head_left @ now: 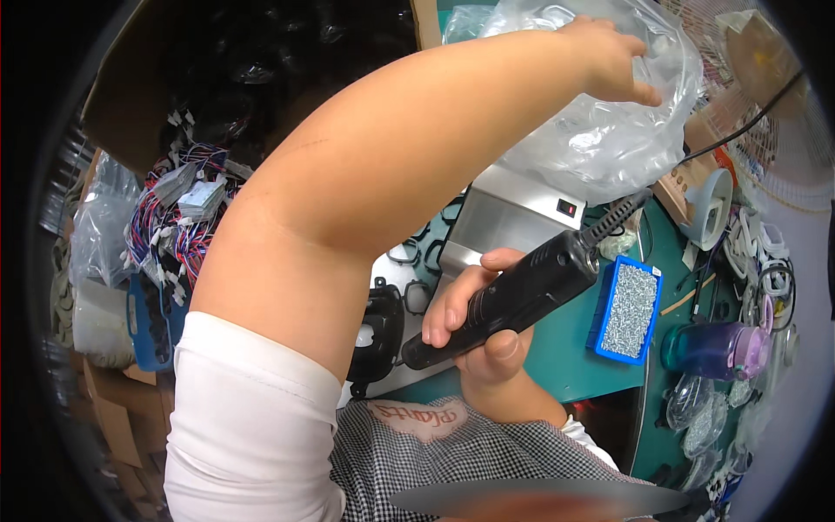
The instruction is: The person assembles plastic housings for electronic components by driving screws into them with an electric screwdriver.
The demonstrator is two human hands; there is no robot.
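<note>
My left arm stretches up across the view, and my left hand (609,59) is over a large clear plastic bag (565,143) at the far side. Its fingers are spread, and I see nothing held in them; whether they press on the plastic is hard to tell. In front of my body, my right hand (478,335) is wrapped round a black electric screwdriver (544,291), its cord end pointing up to the right. Below the screwdriver's lower left end lies a black plastic housing (378,335) on a white surface, partly hidden by my left arm.
A silver metal box (504,217) with a rocker switch stands beyond my right hand. Right of it is a blue tray (600,335) of small screws. A purple bottle (718,351) and a fan (765,78) are at the right; bundled wires (196,235) hang by a carton at the left.
</note>
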